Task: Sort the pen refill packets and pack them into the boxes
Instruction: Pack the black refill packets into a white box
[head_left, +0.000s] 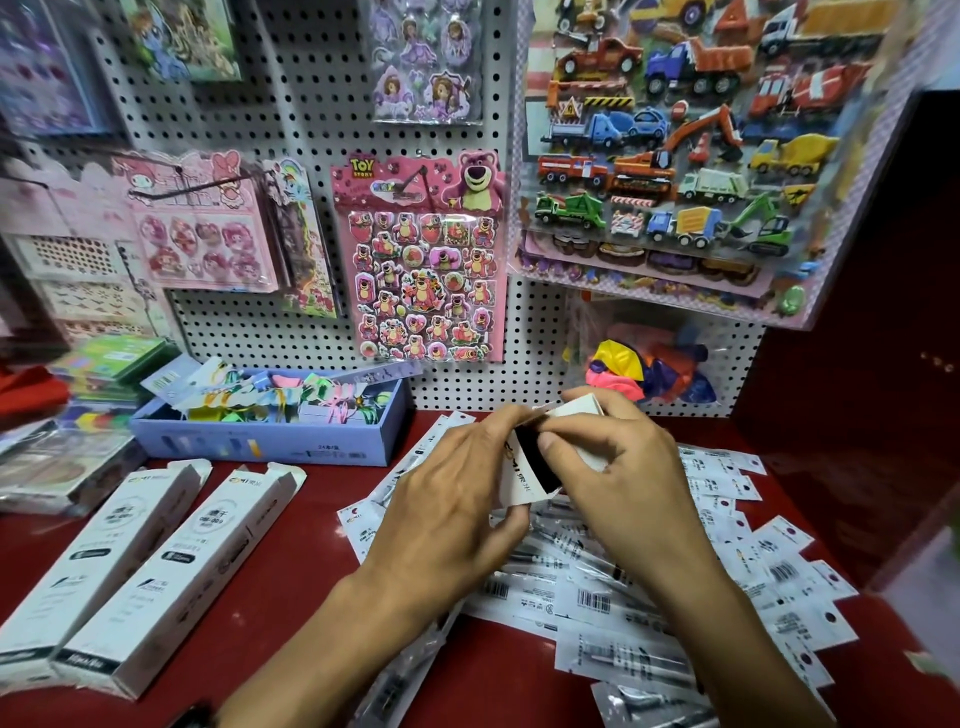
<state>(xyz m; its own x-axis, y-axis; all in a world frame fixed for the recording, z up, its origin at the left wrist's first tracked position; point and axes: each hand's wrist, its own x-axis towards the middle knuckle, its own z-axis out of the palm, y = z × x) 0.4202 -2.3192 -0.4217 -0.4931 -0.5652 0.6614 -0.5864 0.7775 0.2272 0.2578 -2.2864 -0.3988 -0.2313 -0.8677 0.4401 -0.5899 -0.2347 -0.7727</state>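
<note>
Red counter (291, 561) | both hands' fingers (511, 525) grip white box (582, 415) (over packets (613, 603))

A white pegboard wall (311, 104) rises behind a dark red worktop (291, 551). Sticker sheets hang from its hooks: a pink bear sheet (423, 260), a pink character pack (202, 223) and a large truck sheet (670, 150). A dark red side panel (852, 364) closes the right. The left edge is blurred, possibly more packets.
</note>
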